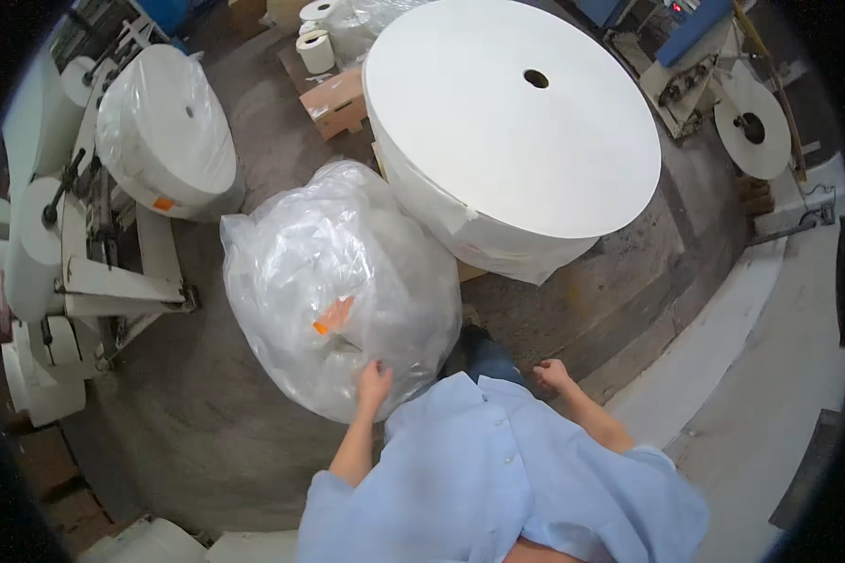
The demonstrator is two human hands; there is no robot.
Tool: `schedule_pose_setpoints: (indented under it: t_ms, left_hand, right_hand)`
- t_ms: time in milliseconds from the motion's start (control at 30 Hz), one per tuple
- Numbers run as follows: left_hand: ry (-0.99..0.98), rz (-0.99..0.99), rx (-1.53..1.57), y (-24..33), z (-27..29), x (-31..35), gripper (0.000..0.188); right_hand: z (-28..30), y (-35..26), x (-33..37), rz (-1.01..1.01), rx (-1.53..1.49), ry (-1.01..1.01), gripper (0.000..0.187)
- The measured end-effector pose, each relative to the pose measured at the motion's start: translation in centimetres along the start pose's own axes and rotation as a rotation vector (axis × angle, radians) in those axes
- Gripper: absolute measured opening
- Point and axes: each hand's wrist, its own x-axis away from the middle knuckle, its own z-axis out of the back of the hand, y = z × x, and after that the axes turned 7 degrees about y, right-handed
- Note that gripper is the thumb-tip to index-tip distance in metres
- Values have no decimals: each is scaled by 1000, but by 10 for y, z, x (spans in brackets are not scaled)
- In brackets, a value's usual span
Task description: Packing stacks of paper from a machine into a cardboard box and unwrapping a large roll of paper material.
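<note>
A big crumpled bundle of transparent plastic film (347,253), with an orange label (333,315) on it, rests in front of me on the left. My left hand (374,383) is at its near edge, fingers closed on the film; the fingertips are partly hidden. Off to my right side hangs my right hand (552,375), its fingers curled in and nothing visible in them. Beyond the bundle, and against it or very near, lies a huge white paper roll (516,122) with a dark core hole and torn wrapping along its lower side.
At left, a film-wrapped roll (174,131) stands by a machine frame (122,272) carrying more rolls. Small label rolls (315,52) and a cardboard box (336,98) sit at the back. A machine with a white roll (753,122) is at far right, near a pale wall (770,347).
</note>
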Motion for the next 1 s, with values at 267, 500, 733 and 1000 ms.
schedule_pose_setpoints:
  t_ms: [267,500,733,1000]
  left_hand:
    - [-276,-166,90,66,-4,-2,36]
    - [-240,-232,-29,89,-14,2,32]
    - [-305,-290,-166,123,-59,16,35]
    - [-361,-379,-202,271,-124,100,34]
  right_hand:
    - [-4,8,26,30,-380,136,32]
    - [9,-30,55,148,-454,103,51]
    - [35,91,56,278,-464,222,24]
    - [66,277,95,-122,-720,228,18]
